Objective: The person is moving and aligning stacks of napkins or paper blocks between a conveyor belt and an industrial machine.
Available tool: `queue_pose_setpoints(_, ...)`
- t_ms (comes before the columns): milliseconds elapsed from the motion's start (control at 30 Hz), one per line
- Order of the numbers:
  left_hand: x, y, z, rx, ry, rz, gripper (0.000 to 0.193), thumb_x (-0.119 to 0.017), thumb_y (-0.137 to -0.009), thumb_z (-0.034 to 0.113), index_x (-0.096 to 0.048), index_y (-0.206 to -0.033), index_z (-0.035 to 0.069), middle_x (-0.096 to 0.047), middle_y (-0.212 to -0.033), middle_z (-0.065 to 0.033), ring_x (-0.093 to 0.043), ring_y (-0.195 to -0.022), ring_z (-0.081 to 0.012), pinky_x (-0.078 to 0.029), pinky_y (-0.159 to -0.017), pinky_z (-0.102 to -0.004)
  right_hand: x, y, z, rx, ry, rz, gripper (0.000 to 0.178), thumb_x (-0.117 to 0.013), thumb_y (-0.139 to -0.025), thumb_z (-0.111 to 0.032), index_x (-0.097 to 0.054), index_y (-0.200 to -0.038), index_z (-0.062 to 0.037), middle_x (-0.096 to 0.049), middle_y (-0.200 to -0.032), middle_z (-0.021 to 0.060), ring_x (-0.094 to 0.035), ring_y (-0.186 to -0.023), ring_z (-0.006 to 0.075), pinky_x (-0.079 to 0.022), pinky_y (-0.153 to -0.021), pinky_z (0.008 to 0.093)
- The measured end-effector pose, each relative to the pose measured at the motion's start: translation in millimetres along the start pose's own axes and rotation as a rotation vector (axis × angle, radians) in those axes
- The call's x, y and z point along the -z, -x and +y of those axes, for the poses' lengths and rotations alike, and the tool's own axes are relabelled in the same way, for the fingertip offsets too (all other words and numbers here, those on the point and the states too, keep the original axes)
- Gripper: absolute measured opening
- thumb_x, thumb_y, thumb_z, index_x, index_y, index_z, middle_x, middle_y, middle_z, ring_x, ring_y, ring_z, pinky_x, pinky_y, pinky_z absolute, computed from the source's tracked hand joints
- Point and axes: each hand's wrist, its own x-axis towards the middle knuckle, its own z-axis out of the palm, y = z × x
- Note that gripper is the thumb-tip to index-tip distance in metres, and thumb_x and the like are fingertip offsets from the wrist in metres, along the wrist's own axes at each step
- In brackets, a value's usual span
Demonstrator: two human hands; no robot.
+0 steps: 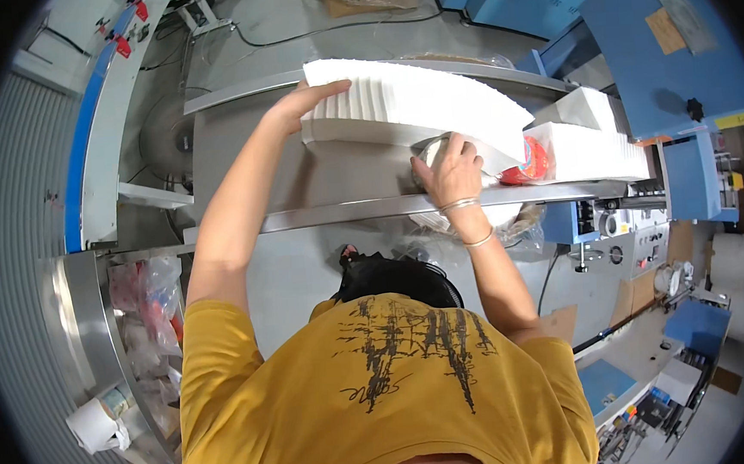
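Ribbed white stack (414, 100) is held at its left end by the left hand (298, 103): 1 digit is laid over the ribs, the other fingers are mostly hidden. Right hand (454, 174) is placed at the stack's near side, fingers loosely bent, thumb spread; whether it is gripped there cannot be told. Just right of the right fingers, a red round item (533, 162) is seen, then a 2nd white stack (599, 154). Dark script is printed on the yellow shirt (313, 383), nearer the wearer than both hands' fingers.
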Motion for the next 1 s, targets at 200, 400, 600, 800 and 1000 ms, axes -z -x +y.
queue_pose_setpoints(200,-5.4,-10.4,6.2,0.012,-0.173,-0.012,0.087,-0.073,-0.079,0.046,-0.033,-0.142,0.0,-0.048,-0.136,-0.0142,-0.05,-0.123,-0.0241,-0.04,-0.103,-0.0367,58.9,19.6,-17.0,0.222,-0.128,0.19,0.063,-0.077,-0.068,-0.028,-0.048,-0.117,-0.0026,-0.053,-0.109,0.0212,-0.052,-0.096,0.0403,-0.046,-0.084,0.0467)
queue_pose_setpoints(400,6.5,8.8,5.2,0.026,-0.177,0.074,0.096,-0.074,-0.075,0.052,-0.031,-0.144,0.0,-0.043,-0.142,-0.0152,-0.036,-0.135,-0.0254,-0.023,-0.112,-0.0351,118.4,-61.4,29.9,0.229,-0.227,0.441,0.071,-0.075,-0.068,-0.03,-0.046,-0.127,-0.0021,-0.052,-0.116,0.0228,-0.051,-0.101,0.043,-0.047,-0.084,0.0473)
queue_pose_setpoints(600,-7.9,10.0,12.2,0.05,-0.018,0.012,0.089,-0.074,-0.08,0.041,-0.029,-0.144,-0.001,-0.044,-0.141,-0.0145,-0.042,-0.13,-0.0262,-0.033,-0.107,-0.0357,78.7,-181.7,196.5,-0.182,0.034,0.348,0.08,-0.075,-0.062,-0.041,-0.047,-0.126,-0.0007,-0.053,-0.113,0.0318,-0.055,-0.102,0.0456,-0.046,-0.089,0.0487)
queue_pose_setpoints(800,-4.9,8.8,8.9,0.116,-0.078,0.057,0.095,-0.075,-0.077,0.046,-0.027,-0.145,0.001,-0.041,-0.143,-0.0162,-0.041,-0.131,-0.0276,-0.034,-0.107,-0.0375,33.8,-204.0,276.2,-0.296,0.189,0.106,0.072,-0.074,-0.068,-0.043,-0.049,-0.124,-0.005,-0.052,-0.123,0.025,-0.055,-0.107,0.0415,-0.044,-0.096,0.0462)
queue_pose_setpoints(1000,-6.2,19.4,18.9,0.136,-0.119,0.092,0.094,-0.073,-0.078,0.047,-0.027,-0.146,0.002,-0.038,-0.145,-0.0158,-0.038,-0.134,-0.0278,-0.031,-0.108,-0.0386,94.7,-113.0,145.1,-0.145,0.084,0.143,0.042,-0.056,-0.089,-0.043,-0.065,-0.09,-0.0024,-0.066,-0.08,0.0231,-0.066,-0.076,0.0401,-0.053,-0.07,0.0459)
